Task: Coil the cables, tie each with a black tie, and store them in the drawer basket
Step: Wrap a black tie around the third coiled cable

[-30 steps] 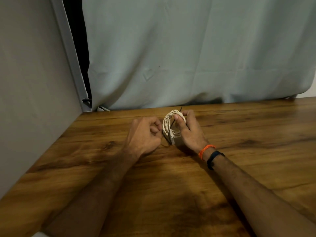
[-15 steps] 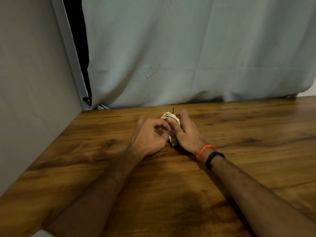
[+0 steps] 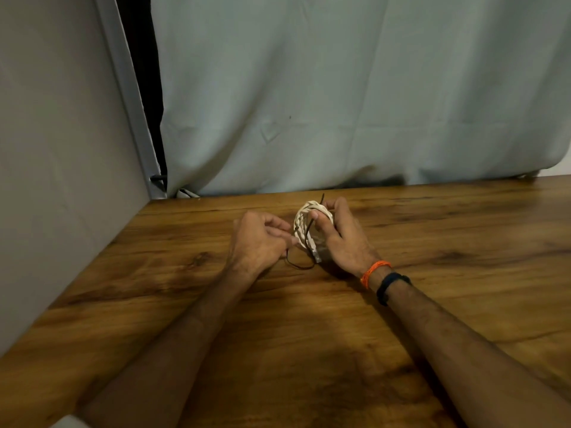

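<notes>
A coiled white cable stands on edge on the wooden table, near its far side. My right hand grips the coil from the right, thumb pressed on its top loops. A thin black tie runs across the coil; one end sticks up above it and the other loops down onto the table. My left hand is closed just left of the coil, pinching the tie's lower end. The drawer basket is not in view.
A pale curtain hangs along the table's far edge. A grey wall panel bounds the table on the left. An orange thread and a dark band circle my right wrist.
My left hand has drawn back to the left from the coil, pulling the black tie's lower end out into a loop on the table. The coil shows more fully again.
</notes>
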